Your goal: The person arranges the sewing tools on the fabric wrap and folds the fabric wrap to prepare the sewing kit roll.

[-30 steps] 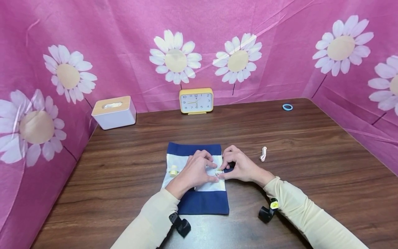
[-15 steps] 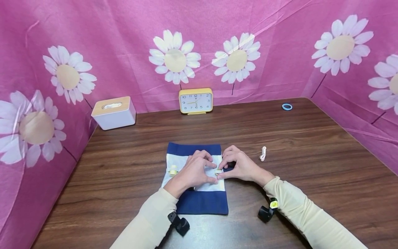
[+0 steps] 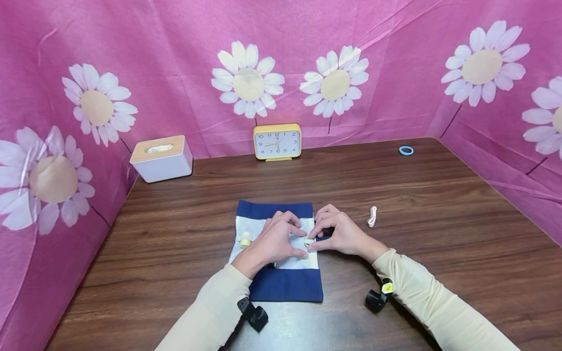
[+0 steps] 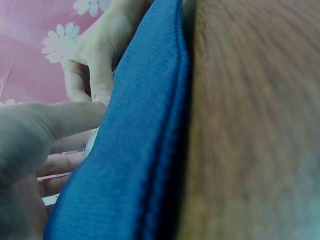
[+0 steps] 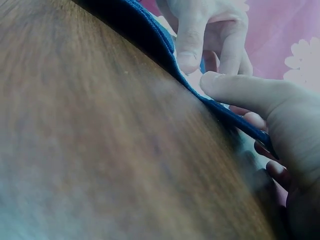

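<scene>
A navy and white fabric piece (image 3: 287,287) lies flat on the table. My left hand (image 3: 277,240) rests on its white middle, thumb and index finger spread apart and nothing between them. Near the right edge, a small ring on a pale tab (image 3: 309,242) sits between the thumb and index fingertip of my right hand (image 3: 338,235), which pinches it. A navy strap (image 5: 235,120) runs out from that edge beneath the right palm. On the left part of the white band is a pale yellow loop (image 3: 245,240). In the left wrist view, the navy border (image 4: 135,130) hides part of the fingertips.
A small pinkish-white clip-like item (image 3: 371,217) lies right of my right hand. Farther back stand a tissue box (image 3: 164,163) and a yellow clock (image 3: 277,142); a blue ring (image 3: 406,150) lies at the far right. Pink flowered cloth encloses the table (image 3: 439,219).
The small ring has turned a little between the right fingertips and shows more plainly now. Both hands keep nearly the same place, and the fabric has hardly shifted.
</scene>
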### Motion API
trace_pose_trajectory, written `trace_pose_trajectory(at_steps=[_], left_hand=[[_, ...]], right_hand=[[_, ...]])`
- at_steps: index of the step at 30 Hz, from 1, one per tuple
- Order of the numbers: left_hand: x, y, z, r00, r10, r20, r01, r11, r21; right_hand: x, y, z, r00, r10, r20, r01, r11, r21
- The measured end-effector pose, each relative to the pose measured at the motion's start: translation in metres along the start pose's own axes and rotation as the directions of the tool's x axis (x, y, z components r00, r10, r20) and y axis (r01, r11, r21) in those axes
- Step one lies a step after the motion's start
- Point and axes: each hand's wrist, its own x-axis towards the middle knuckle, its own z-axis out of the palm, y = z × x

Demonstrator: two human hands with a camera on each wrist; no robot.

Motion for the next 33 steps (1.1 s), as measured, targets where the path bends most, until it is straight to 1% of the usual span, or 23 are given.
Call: trace_pose_trajectory(at_steps=[2,5,9,18,26,33], left_hand=[[0.0001,-0.0002,0.0001,1.000,0.000,0.000,0.000,1.000,0.001],[0.0004,-0.0003,0.0005,1.000,-0.007,0.006,0.007,1.000,0.001],[0.0005,-0.0002,0.0000,1.000,-0.015,0.016,0.015,1.000,-0.005],[-0.0001,-0.0013,-0.0006,1.000,-0.008,0.026,0.008,1.000,-0.001],[-0.0002,-0.0004,0.0004,1.000,-0.005,0.022,0.005,1.000,0.004],[0.0002,0.0000,-0.0004,1.000,-0.015,0.021,0.015,1.000,0.004]], right_hand=[[0.0000,-0.0001,0.0011,1.000,-0.010,-0.011,0.010,1.000,-0.011],[-0.0001,-0.0009,0.0032,0.998,-0.049,-0.026,0.048,0.998,-0.038],[0.0003,-0.0042,0.0050,0.996,-0.083,-0.028,0.081,0.994,-0.068],[-0.0005,-0.0059,0.0043,0.999,-0.048,-0.020,0.047,0.999,-0.026],[-0.0013,-0.0037,0.0069,0.999,-0.041,-0.028,0.041,0.999,-0.011],[-0.0008,-0.0032,0.0065,0.999,-0.047,-0.027,0.046,0.999,-0.015]])
